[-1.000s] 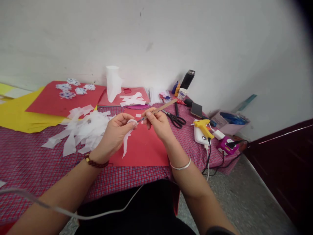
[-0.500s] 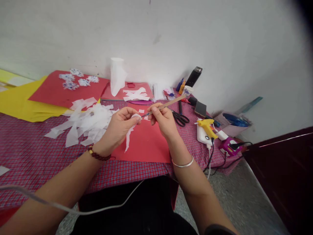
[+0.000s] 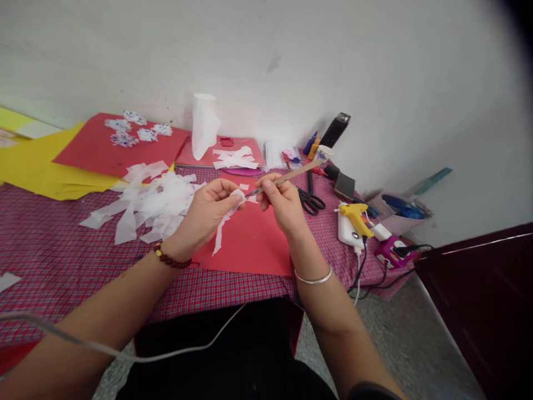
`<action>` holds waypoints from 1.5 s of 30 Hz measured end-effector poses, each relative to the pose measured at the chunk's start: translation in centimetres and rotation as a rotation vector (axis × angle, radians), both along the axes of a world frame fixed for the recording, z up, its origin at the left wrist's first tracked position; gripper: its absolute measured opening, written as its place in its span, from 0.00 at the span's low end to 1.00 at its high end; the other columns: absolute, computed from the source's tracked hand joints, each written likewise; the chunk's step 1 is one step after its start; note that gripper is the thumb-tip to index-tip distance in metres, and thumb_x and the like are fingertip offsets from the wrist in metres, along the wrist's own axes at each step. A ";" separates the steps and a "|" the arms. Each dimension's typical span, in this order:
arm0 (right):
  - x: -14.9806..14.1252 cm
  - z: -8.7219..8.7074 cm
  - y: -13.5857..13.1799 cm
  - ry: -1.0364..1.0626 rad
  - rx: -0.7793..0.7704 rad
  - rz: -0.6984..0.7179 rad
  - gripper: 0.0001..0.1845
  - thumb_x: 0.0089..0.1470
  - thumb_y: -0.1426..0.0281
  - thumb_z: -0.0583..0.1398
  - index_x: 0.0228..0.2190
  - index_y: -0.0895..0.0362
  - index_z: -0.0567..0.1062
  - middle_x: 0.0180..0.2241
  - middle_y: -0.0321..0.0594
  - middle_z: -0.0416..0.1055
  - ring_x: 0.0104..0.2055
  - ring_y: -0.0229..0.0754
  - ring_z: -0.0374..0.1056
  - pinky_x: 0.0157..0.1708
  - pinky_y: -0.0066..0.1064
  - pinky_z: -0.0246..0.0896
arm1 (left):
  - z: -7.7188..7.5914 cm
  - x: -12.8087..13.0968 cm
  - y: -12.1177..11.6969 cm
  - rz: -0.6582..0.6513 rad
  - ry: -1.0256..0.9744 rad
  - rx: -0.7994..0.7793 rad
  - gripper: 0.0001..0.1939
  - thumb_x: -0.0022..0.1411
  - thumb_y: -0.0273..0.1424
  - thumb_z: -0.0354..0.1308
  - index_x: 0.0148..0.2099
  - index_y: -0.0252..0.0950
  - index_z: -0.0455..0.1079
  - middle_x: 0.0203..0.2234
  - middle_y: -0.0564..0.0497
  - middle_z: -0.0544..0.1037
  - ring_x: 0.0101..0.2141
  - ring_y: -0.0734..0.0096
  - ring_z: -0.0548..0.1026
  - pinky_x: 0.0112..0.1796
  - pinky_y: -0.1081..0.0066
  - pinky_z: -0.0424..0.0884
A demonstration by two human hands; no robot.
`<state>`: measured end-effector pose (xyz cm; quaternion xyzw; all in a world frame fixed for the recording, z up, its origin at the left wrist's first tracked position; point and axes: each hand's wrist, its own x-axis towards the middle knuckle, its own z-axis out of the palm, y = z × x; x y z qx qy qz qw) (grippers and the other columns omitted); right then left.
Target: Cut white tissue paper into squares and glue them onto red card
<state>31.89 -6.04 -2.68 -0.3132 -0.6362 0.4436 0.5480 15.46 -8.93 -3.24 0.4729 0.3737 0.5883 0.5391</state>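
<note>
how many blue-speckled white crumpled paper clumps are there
5 blue-speckled white crumpled paper clumps, all on the flat red paper sheet at back left: the farthest, the leftmost, the nearest, the rightmost, and one just left of the rightmost. None appears hidden.

Looks like a craft corner: cloth-covered table, speckled paper shapes towards ten o'clock, glue gun at three.

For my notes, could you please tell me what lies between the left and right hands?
In the head view, the stick from the right hand spans the gap toward the white strip in the left hand, above red paper.
</note>
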 end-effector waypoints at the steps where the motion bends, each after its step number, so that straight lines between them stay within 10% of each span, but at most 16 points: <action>1: 0.0 0.0 0.0 -0.001 0.000 0.000 0.20 0.57 0.51 0.59 0.31 0.56 0.73 0.20 0.30 0.67 0.18 0.29 0.59 0.18 0.23 0.55 | 0.0 0.0 0.0 0.001 0.000 -0.005 0.09 0.51 0.30 0.68 0.33 0.36 0.71 0.24 0.54 0.75 0.26 0.74 0.74 0.30 0.72 0.69; 45: -0.6 0.0 -0.5 -0.037 0.036 0.025 0.18 0.55 0.53 0.61 0.34 0.56 0.74 0.24 0.33 0.71 0.22 0.32 0.62 0.23 0.26 0.59 | -0.4 0.1 0.1 0.065 0.108 0.064 0.13 0.52 0.29 0.66 0.41 0.37 0.69 0.26 0.55 0.75 0.26 0.75 0.72 0.28 0.74 0.66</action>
